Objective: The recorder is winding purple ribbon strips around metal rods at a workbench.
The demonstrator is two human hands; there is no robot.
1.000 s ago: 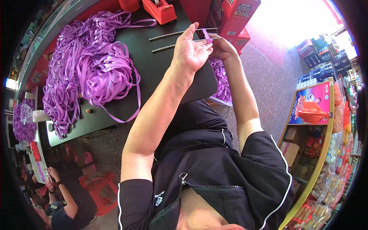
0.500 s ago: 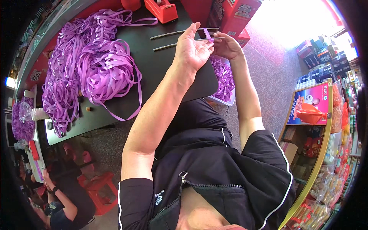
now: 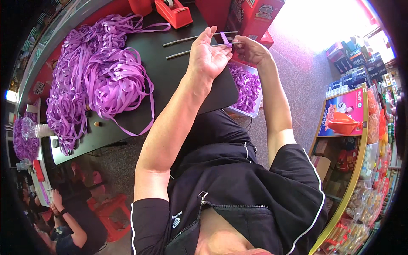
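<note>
Two thin twisted metal rods [image 3: 180, 41] lie side by side over the dark table [image 3: 170, 76], their right ends beyond its edge. A strip of purple ribbon [image 3: 225, 39] goes across both rods near those ends. My left hand [image 3: 208, 57] is palm up over the rods, fingers loosely stretched toward the ribbon and hiding part of the rods. Facing it, my right hand [image 3: 253, 50] has its fingers bent in at the ribbon beside the rod tips; its grip is partly hidden. Below my hands stands a white tub [image 3: 255, 108] full of short purple ribbon pieces [image 3: 245, 87].
A large tangled heap of purple ribbon [image 3: 117, 83] covers the table's left part. A red tape dispenser [image 3: 175, 15] sits at the far edge, near red boxes [image 3: 259, 19]. Shelves of packaged goods [image 3: 361, 170] line the right. A co-worker's arm [image 3: 70, 216] shows at lower left.
The whole view has shifted slightly, and the rods and table appear a little further left. My hands stay at the ribbon, with only slight finger movement.
</note>
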